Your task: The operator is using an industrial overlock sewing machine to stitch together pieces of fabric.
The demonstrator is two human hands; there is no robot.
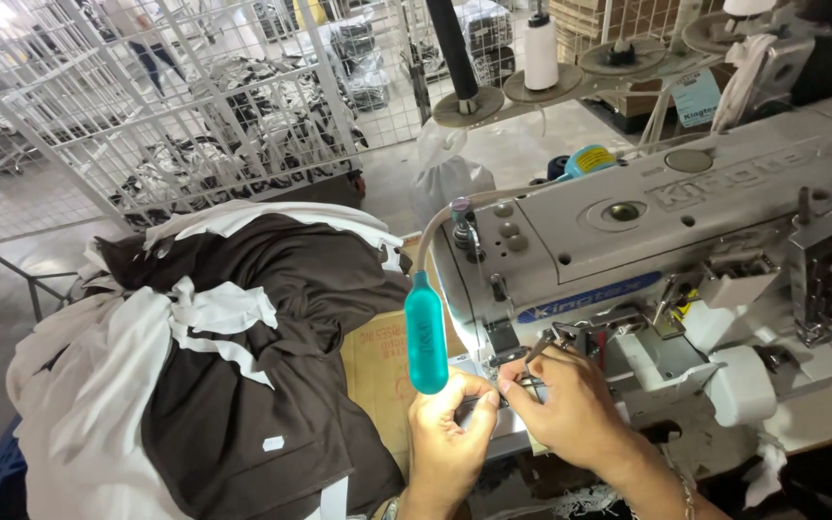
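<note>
Hands at the needle of a sewing machine (666, 250)

Left hand (447, 433) and right hand (570, 409) meet, fingertips pinched together under the needle area at 12 o'clock; whatever they grip is too small to tell. A teal lamp (427, 332) hangs at 10 o'clock, dark garments (262, 366) piled at 9.

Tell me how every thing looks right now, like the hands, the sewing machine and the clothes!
Left hand: fingers pinched together under the needle area.
Right hand: fingertips meeting the left hand's.
Grey industrial sewing machine: upright on its table.
Teal tube-shaped lamp: hanging from a bent neck.
Dark brown and white garments: heaped in a pile.
White thread cone: standing upright.
</note>
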